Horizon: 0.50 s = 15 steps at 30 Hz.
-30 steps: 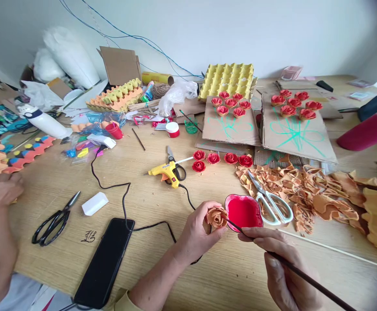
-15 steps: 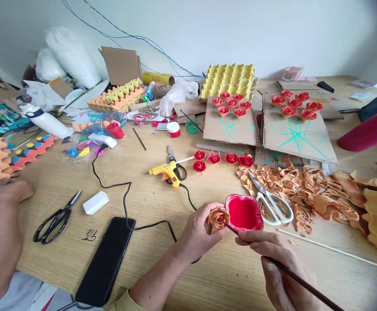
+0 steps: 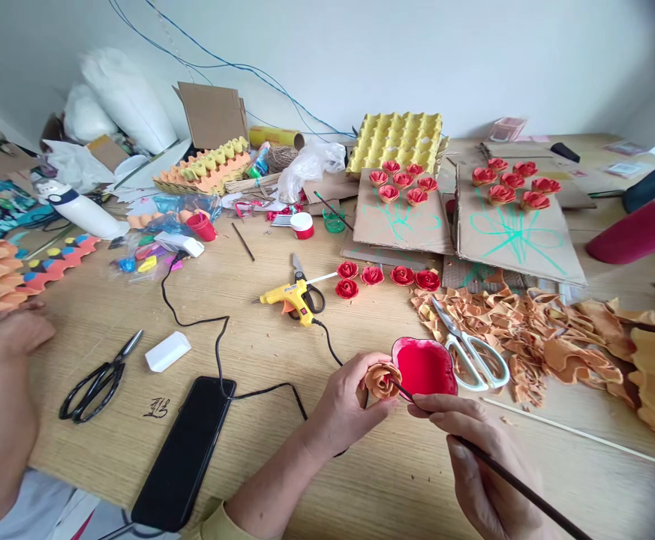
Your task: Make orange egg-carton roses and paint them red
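Between the thumb and fingers of my left hand (image 3: 341,409) is an orange-brown egg-carton rose (image 3: 382,380), with a little red paint near its centre. My right hand (image 3: 485,457) is closed around a dark-handled paintbrush (image 3: 521,486); the brush tip touches the rose's petals on its right side. Just beyond the rose stands a small dish of red paint (image 3: 425,369). Several red painted roses (image 3: 402,275) lie on the table behind it. White-handled scissors (image 3: 476,360) rest to the right of the dish.
Orange carton scraps (image 3: 507,322) pile up at right, near a thin white stick (image 3: 575,431). A yellow glue gun (image 3: 287,298) and its cord lie ahead. A phone (image 3: 184,450) and black-handled scissors (image 3: 99,379) are at left, near another person's arm (image 3: 4,405). Cardboard panels (image 3: 518,225) carry red roses.
The brush tip has shifted slightly right, from the rose's middle toward its right petals. The rose has turned a little in my left hand.
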{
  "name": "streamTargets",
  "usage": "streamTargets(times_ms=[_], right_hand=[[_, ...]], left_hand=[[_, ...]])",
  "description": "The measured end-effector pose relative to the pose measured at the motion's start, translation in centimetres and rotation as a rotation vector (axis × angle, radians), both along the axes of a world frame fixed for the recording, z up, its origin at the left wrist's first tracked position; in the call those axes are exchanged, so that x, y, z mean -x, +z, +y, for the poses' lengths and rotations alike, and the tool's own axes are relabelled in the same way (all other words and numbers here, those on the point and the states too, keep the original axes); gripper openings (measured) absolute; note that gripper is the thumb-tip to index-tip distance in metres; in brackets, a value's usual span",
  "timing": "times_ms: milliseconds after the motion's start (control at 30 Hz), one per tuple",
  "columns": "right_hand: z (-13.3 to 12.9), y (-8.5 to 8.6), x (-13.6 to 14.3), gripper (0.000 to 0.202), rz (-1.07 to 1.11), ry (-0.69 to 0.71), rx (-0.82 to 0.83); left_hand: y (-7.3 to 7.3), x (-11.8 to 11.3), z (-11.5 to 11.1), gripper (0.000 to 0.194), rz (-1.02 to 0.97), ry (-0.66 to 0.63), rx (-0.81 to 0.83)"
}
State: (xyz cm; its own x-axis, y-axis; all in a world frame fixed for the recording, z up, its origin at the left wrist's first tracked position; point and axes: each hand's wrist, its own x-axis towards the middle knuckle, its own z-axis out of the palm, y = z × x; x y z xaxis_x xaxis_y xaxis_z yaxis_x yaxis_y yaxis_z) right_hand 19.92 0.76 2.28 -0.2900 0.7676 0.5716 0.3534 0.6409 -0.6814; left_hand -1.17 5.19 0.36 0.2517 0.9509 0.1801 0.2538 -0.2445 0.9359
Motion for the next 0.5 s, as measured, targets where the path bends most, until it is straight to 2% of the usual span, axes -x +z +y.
streamTargets(times_ms=[233,500], right_hand=[[-0.4,-0.3,-1.1,0.022,-0.004,0.092,-0.060],[0.2,0.0,-0.2,0.026,0.023,-0.042,-0.056]], left_hand=[[0.1,0.2,0.1,0.042,0.022,0.011,-0.055],[0.0,0.2,0.2,0.045,0.018,-0.013,-0.095]])
